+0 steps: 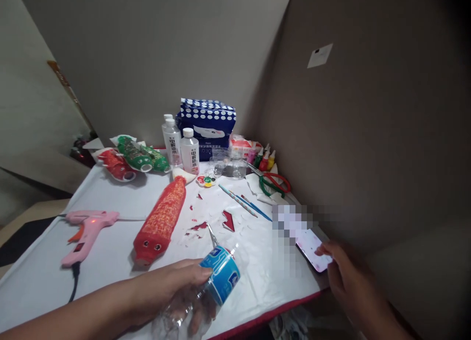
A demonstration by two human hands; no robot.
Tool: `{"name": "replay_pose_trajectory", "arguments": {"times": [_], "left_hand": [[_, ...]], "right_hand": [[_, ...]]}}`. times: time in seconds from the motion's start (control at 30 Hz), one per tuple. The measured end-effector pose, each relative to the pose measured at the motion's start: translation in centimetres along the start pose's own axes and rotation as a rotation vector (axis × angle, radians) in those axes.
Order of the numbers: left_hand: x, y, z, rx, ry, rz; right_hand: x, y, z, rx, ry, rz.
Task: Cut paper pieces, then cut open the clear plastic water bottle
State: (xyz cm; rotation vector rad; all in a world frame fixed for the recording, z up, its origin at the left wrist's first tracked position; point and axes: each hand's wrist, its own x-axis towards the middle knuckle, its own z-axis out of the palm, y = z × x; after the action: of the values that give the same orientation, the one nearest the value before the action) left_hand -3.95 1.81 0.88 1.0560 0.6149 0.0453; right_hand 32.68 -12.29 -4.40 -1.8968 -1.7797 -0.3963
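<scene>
My left hand [184, 283] is wrapped around a clear plastic bottle [217, 276] with a blue label, held tilted over the near edge of the table. Part of the bottle runs out of the bottom of the view. My right hand [346, 276] is at the right edge of the table, a fingertip touching the lit screen of a smartphone [312, 249]; its fingers are apart. Blurring covers the phone's far end. A small pair of scissors [212, 236] lies just beyond the bottle, partly hidden by it. Left of it lies a red painted fish [161, 222] with stuck-on eyes.
A pink hot glue gun [88, 232] with a cord lies at left. Green fish [134, 153] and a red fish [117, 164] are behind. White-capped bottles [189, 152], a blue package [208, 126], paint bottles [264, 161], large scissors [274, 183], brushes [253, 206] and red scraps [228, 221] are there too.
</scene>
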Motion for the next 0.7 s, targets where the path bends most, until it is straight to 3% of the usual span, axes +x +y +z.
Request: {"name": "replay_pose_trajectory", "arguments": {"times": [0.17,0.3,0.57,0.63,0.7], "left_hand": [[-0.1,0.1,0.2,0.008,0.007,0.013],[-0.1,0.0,0.3,0.029,-0.001,0.034],[-0.2,0.0,0.5,0.043,-0.014,0.047],[-0.3,0.0,0.6,0.049,-0.026,0.061],[-0.3,0.1,0.7,0.049,-0.024,0.053]], "right_hand": [[2.4,-0.9,0.2,0.081,-0.065,0.124],[2.2,-1.2,0.5,0.096,-0.151,0.253],[2.1,0.0,1.8,-0.039,-0.117,0.273],[2.7,-0.8,1.4,-0.065,-0.072,0.258],[3.3,-2.8,0.5,-0.023,0.02,0.156]]}}
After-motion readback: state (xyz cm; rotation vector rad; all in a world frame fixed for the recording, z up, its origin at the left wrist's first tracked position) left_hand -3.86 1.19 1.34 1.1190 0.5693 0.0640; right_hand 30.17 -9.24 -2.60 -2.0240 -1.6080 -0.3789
